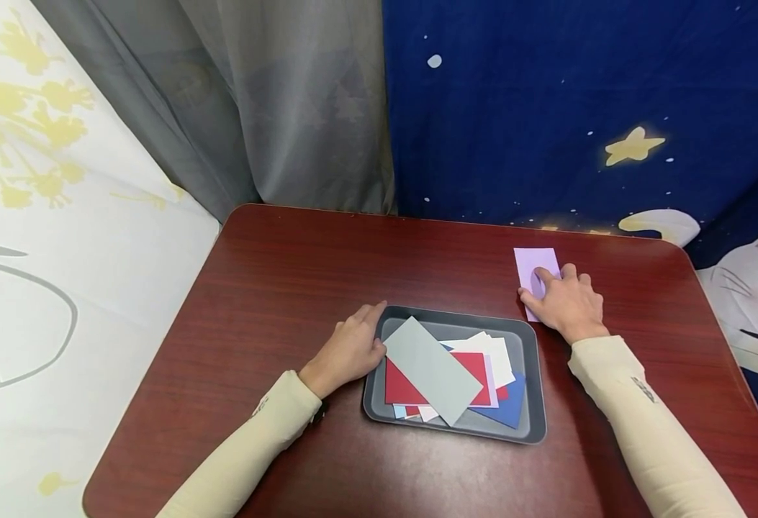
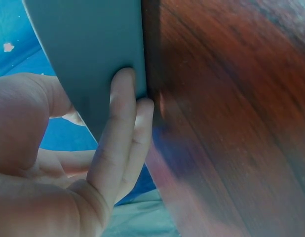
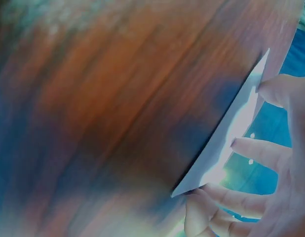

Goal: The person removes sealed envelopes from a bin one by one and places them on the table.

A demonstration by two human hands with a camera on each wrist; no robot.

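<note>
A dark grey tray [image 1: 534, 417] lies on the table, with my left hand [image 1: 350, 345] at its left end. The thumb lies over the tray's rim, and fingers [image 2: 124, 113] press its outer wall [image 2: 93, 44]. Inside the tray is a loose pile of paper cards, topped by a slanted light grey card [image 1: 433, 370] over a red card [image 1: 401, 385]. Beyond the tray's right corner, a light purple card [image 1: 534, 257] lies on the tabletop. My right hand [image 1: 566, 302] rests over this card, its fingers spread and its fingertips touching it.
The reddish-brown wooden table [image 1: 301, 266] has rounded corners. A grey curtain [image 1: 301, 108] and a dark blue star-patterned curtain [image 1: 515, 129] hang behind it. White patterned cloth [image 1: 113, 288] hangs at the left. White cards [image 1: 498, 352] and a blue card [image 1: 511, 410] show beneath the upper cards.
</note>
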